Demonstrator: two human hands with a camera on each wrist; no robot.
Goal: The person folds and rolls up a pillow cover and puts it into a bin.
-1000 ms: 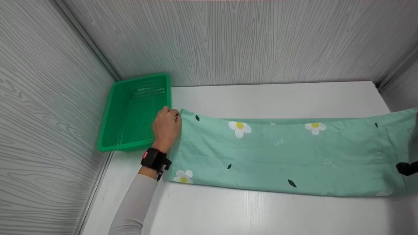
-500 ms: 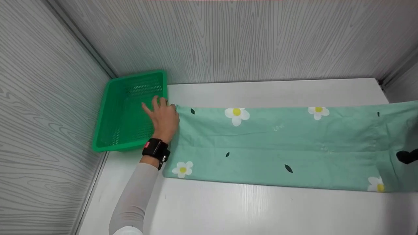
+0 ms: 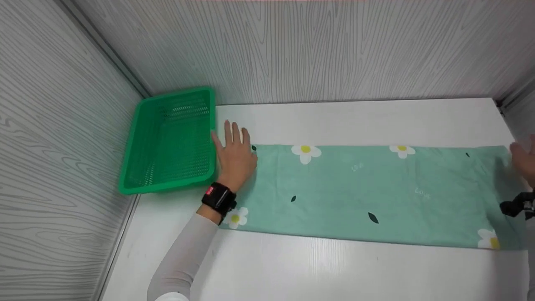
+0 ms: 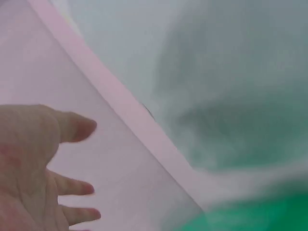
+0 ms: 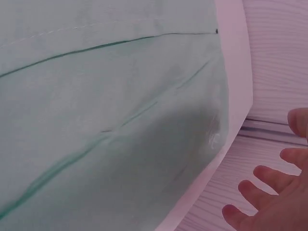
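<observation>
I see one green cloth (image 3: 376,192) lying flat on the white surface (image 3: 334,271). My left hand (image 3: 235,155) rests flat on its left end, fingers straight. My right hand (image 3: 524,156), fingers spread, holds nothing at its right end. One green basket (image 3: 169,142) sits left of the cloth.

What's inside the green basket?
Nothing can be seen inside the green basket; only its mesh floor and walls show. The left hand beside it hides a bit of the near rim.

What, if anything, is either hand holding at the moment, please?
Nothing. The left hand lies open at the cloth's left end; the right hand is open over its right end.
</observation>
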